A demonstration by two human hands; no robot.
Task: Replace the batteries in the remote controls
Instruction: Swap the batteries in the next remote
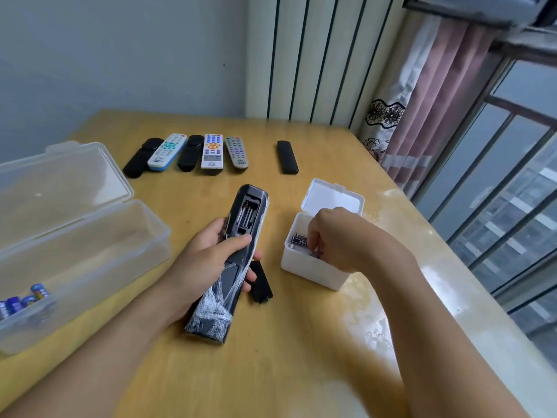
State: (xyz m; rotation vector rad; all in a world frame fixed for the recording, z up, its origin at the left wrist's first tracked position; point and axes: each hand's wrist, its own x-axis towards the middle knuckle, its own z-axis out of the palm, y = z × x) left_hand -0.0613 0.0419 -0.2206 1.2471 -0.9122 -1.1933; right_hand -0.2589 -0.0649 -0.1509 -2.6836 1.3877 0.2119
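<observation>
1. L hand (208,260) grips a black remote (232,257) wrapped in clear film, back side up, thumb across its middle, fingers curled round the far edge. Remote is tilted off the table (301,342), top end pointing away from the person.
2. Battery bay (247,215) on that remote is uncovered, near its far end, just beyond the thumb. Looks like cells sit in it, can't tell how many.
3. Loose black battery cover (261,282) lies on the table just right of the L hand, partly under the fingertips.
4. R hand (337,236) reaches into a small white box (310,267), which sits right of the held remote, near but apart. Fingers bent down inside the box among the batteries (300,239); whether they actually pinch one can't be told, as the fingertips are hidden.
5. White box lid (328,196) is hinged back, standing up behind the R hand.
6. Big clear plastic bin (99,245) w/ its lid open sits at the left, well apart from the L hand. A few blue batteries (27,300) lie at its near end.
7. Row of five remotes at the far side of the table: black (141,158), white w/ blue base (167,151), black (190,152), white w/ coloured keys (212,151), grey (237,152).
8. One more black remote (287,156) lies alone to the right of that row, beyond the white box.
</observation>
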